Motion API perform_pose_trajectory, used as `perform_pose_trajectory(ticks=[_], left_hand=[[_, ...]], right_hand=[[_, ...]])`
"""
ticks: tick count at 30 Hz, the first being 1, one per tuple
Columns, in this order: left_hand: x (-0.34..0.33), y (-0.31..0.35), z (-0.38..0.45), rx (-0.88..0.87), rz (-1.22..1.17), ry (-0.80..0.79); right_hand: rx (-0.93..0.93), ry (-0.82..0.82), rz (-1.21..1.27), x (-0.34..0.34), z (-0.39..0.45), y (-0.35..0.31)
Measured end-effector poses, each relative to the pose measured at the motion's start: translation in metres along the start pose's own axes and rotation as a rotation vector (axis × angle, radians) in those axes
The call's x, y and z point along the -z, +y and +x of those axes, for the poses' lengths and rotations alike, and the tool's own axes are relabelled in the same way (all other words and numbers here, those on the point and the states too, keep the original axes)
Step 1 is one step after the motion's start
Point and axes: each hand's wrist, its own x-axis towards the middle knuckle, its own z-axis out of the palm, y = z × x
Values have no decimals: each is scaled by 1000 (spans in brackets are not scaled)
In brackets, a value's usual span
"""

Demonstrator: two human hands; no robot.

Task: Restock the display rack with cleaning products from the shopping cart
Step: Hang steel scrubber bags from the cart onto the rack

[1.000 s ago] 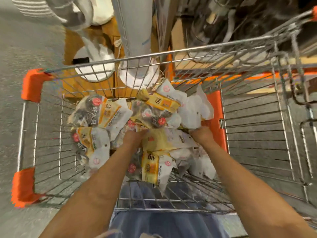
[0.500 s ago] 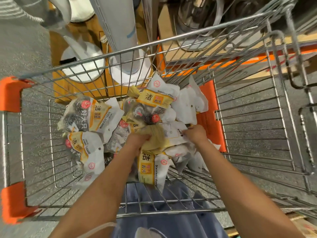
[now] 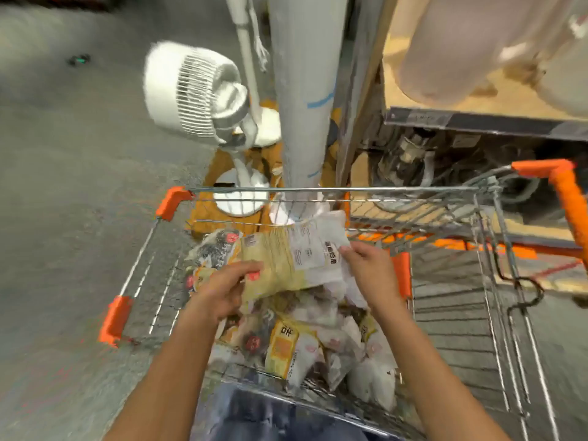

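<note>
Reaching over the near rim at the bottom of the frame, both forearms stretch into the shopping cart (image 3: 496, 281), where a heap of scourer packets (image 3: 286, 348) lies in the lower centre. Just above that heap, the left hand (image 3: 222, 291) curls its fingers round the yellow end of one packet (image 3: 286, 265), thumb on top, and the right hand (image 3: 366, 265) pinches the packet's white end between thumb and fingertips. This packet is raised clear of the pile, its printed back face up, in the middle of the frame.

The step in hand looks like the pick-up: one packet is out of the heap but not yet out of the cart. Next, I judge, it must be carried up over the far rim to the display rack (image 3: 477, 122) at upper right. Beyond the cart, a white fan (image 3: 194, 90) stands at upper left beside a grey pillar (image 3: 302, 90).
</note>
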Motion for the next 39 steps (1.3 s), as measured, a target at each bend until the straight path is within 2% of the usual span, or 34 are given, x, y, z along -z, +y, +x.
perform_pose_trajectory(ticks=[4, 8, 12, 16, 19, 23, 25, 28, 31, 34, 37, 39], left_hand=[[18, 11, -76, -242, -312, -4], [57, -6, -152, -510, -387, 196], [99, -50, -237, -731, -453, 393], [128, -112, -318, -916, -495, 697], [137, -166, -373, -999, -450, 1036], [130, -229, -436, -993, -419, 1550], [120, -255, -460, -970, -422, 1759], [96, -294, -490, -997, -496, 2009], [64, -331, -520, -998, -521, 2093], [39, -367, -545, -930, -448, 2147], [33, -393, -558, -806, -480, 2138], [38, -399, -555, -645, -354, 2128]], right_hand=[[249, -159, 28, -29, -15, -50], [395, -337, 50, -76, -51, -90], [496, -618, 117, -127, -110, -118], [585, -869, 91, -181, -186, -133], [614, -992, 27, -218, -248, -130], [594, -1112, -69, -240, -358, -120], [620, -1323, -37, -233, -419, -117], [576, -1747, 59, -213, -500, -105], [607, -2118, 160, -200, -554, -84], [472, -2464, 127, -191, -590, -64], [413, -2634, 8, -194, -615, -47], [402, -2673, -71, -206, -626, -40]])
